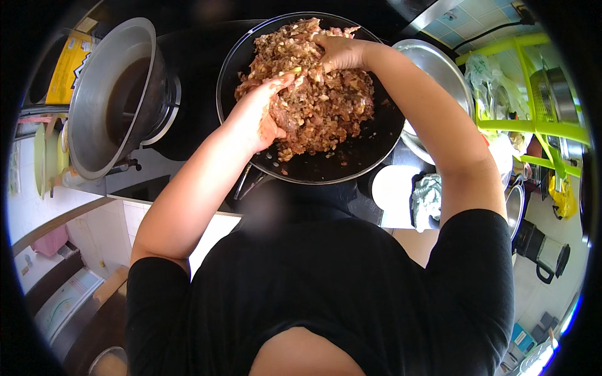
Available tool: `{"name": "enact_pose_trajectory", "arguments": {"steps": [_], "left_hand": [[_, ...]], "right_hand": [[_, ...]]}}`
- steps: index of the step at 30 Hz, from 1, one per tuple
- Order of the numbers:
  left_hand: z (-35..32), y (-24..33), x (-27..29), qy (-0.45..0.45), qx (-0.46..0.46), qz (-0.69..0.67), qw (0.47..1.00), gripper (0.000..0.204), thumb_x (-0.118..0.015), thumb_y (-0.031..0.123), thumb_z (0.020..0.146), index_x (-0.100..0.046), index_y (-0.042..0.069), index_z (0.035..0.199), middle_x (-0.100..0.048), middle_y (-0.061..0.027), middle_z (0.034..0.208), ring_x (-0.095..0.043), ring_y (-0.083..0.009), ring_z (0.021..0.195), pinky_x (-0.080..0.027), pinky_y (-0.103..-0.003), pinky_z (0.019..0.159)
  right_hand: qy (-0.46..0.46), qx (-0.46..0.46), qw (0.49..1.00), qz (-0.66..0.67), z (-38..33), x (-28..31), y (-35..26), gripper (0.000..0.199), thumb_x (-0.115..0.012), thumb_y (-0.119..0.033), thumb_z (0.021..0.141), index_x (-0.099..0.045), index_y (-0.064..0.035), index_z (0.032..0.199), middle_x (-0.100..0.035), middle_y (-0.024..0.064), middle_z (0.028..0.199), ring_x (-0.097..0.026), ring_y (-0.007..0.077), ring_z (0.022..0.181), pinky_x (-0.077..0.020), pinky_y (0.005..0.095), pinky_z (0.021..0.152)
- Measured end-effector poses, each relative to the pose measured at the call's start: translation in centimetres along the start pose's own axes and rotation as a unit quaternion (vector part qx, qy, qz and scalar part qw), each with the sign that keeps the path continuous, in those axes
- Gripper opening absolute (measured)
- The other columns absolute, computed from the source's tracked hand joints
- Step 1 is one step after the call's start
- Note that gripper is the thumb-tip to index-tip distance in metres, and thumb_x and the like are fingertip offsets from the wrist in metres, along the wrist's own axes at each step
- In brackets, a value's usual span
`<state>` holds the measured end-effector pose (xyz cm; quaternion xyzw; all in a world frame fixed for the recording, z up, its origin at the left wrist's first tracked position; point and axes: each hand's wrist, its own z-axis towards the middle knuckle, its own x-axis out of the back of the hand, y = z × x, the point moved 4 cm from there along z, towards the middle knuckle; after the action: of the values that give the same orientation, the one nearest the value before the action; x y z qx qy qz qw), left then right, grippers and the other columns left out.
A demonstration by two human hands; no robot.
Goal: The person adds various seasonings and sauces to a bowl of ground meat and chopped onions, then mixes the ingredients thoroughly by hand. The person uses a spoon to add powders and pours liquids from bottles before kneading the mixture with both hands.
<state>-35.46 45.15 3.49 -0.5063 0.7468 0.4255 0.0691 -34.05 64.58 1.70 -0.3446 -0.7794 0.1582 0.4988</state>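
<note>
A wide black pan (351, 164) with a pale rim holds a big mound of minced meat (332, 106), brown and pink with pale bits mixed through. My left hand (263, 116) cups the near left side of the mound, thumb and fingers spread around a portion of it. At the far right side of the mound, my right hand (342, 53) grips into the meat, its fingertips partly buried. Smears of the mixture cling to both hands. Small crumbs of meat lie on the bare pan bottom near me.
Left of the pan, a large metal bowl (150, 69) contains dark liquid. A metal basin (433, 59) stands to the right, behind my right forearm. A crumpled cloth (427, 199) and a round white thing (395, 188) lie near the counter edge. A green rack (533, 124) stands far right.
</note>
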Motion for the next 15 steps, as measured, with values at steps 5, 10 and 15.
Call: {"name": "enact_pose_trajectory", "arguments": {"steps": [5, 10, 15], "left_hand": [[3.9, -1.3, 0.5, 0.002, 0.014, -0.016, 1.000, 0.024, -0.051, 0.023, 0.086, -0.060, 0.010, 0.104, -0.062, -0.0013, 0.100, -0.058, -0.0186, 0.095, -0.047, -0.040, 0.085], [5.7, -1.4, -0.3, -0.010, 0.076, -0.008, 0.997, 0.020, -0.049, 0.018, 0.086, -0.060, 0.005, 0.095, -0.064, -0.0076, 0.092, -0.061, -0.0191, 0.088, -0.051, -0.037, 0.078], [3.8, -0.9, -0.8, 0.041, 0.018, -0.004, 0.999, 0.026, -0.050, 0.009, 0.084, -0.052, -0.004, 0.107, -0.060, -0.0136, 0.098, -0.062, -0.0231, 0.086, -0.054, -0.034, 0.071]], "right_hand": [[-0.057, -0.082, 0.948, 0.304, 1.1, -3.8, 3.2, 0.100, -0.076, -0.045, 0.057, -0.028, -0.0013, 0.134, -0.042, 0.0204, 0.129, -0.042, 0.0271, 0.118, -0.0352, 0.0387, 0.098], [-0.144, -0.104, 0.865, 0.470, 1.2, -5.2, 5.2, 0.050, -0.069, -0.024, 0.072, -0.054, 0.0033, 0.111, -0.061, 0.0124, 0.105, -0.061, 0.0166, 0.090, -0.0488, 0.0306, 0.082], [-0.090, -0.001, 0.830, 0.551, -3.1, -3.1, -0.3, 0.043, -0.066, -0.016, 0.073, -0.055, 0.0051, 0.109, -0.062, 0.0137, 0.100, -0.062, 0.0175, 0.086, -0.0509, 0.0303, 0.077]]}}
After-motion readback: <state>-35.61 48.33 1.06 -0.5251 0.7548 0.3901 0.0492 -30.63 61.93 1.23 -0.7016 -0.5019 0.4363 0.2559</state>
